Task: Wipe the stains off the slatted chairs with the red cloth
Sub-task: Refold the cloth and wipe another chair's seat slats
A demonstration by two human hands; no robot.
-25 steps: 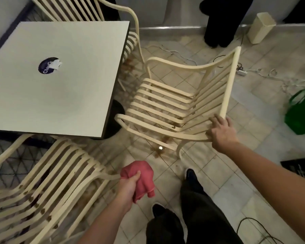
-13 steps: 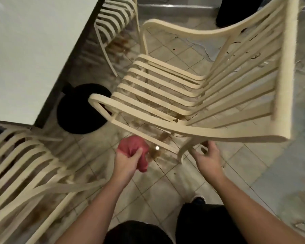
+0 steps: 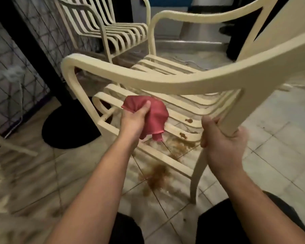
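My left hand [image 3: 133, 120] is fisted round the bunched red cloth [image 3: 155, 118], thumb lying across the top of the fabric, with the bare left forearm [image 3: 99, 182] reaching up from the lower left. My right hand [image 3: 222, 145] wraps the frame of the slatted chair [image 3: 165, 80], thumb up on the near side, fingers curled behind. The right forearm [image 3: 250, 194] comes in from the lower right.
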